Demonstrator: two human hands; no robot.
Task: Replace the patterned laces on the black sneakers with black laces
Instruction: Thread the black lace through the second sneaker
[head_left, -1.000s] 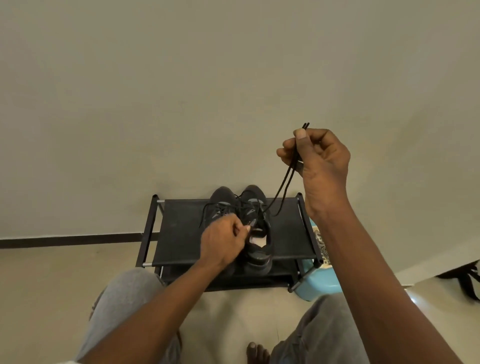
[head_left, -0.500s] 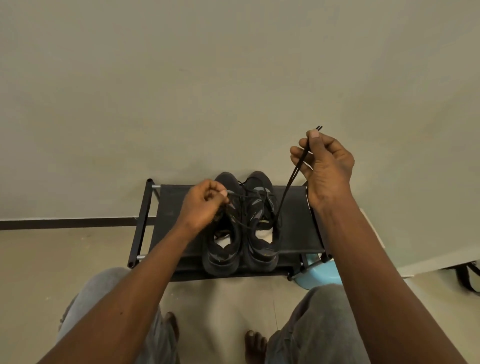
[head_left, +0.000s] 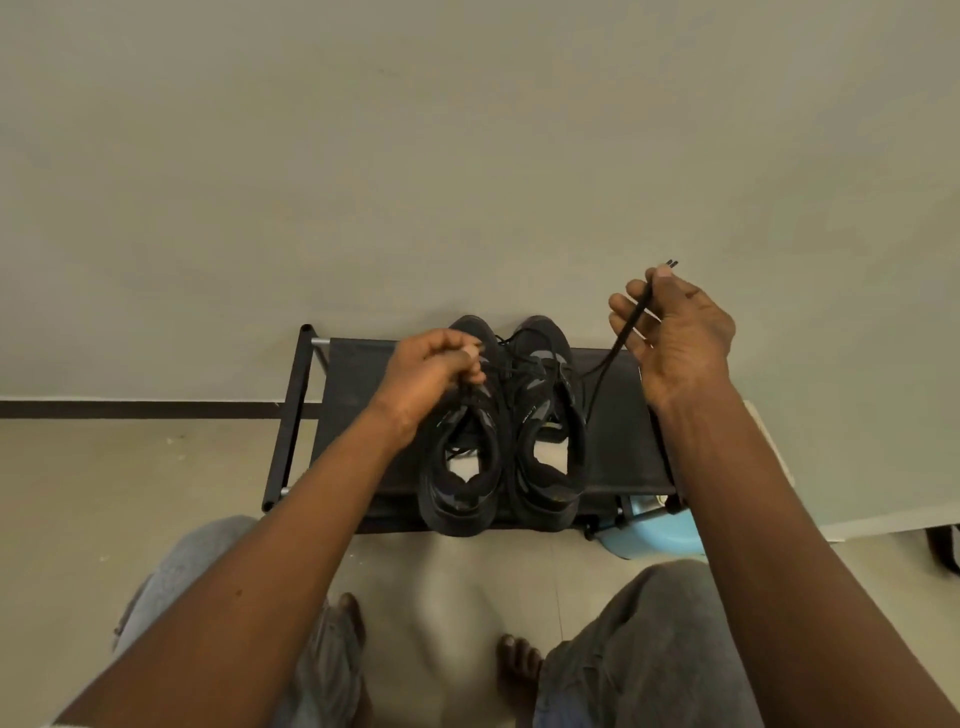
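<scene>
Two black fabric sneakers (head_left: 501, 426) sit on the low black rack (head_left: 618, 447); right hand (head_left: 675, 338) pinches a thin black lace (head_left: 605, 364), left hand (head_left: 431, 371) clenches lacing (eyelet hidden). Uneven pulling could leave lopsided ends.

A plain pale wall (head_left: 467, 156) fills the upper view, with a dark skirting strip (head_left: 140, 409) where it meets a beige tiled floor (head_left: 104, 493). A low black rack (head_left: 291, 415) stands against the wall. A light blue tub (head_left: 654, 538) sits beside its right end.
</scene>
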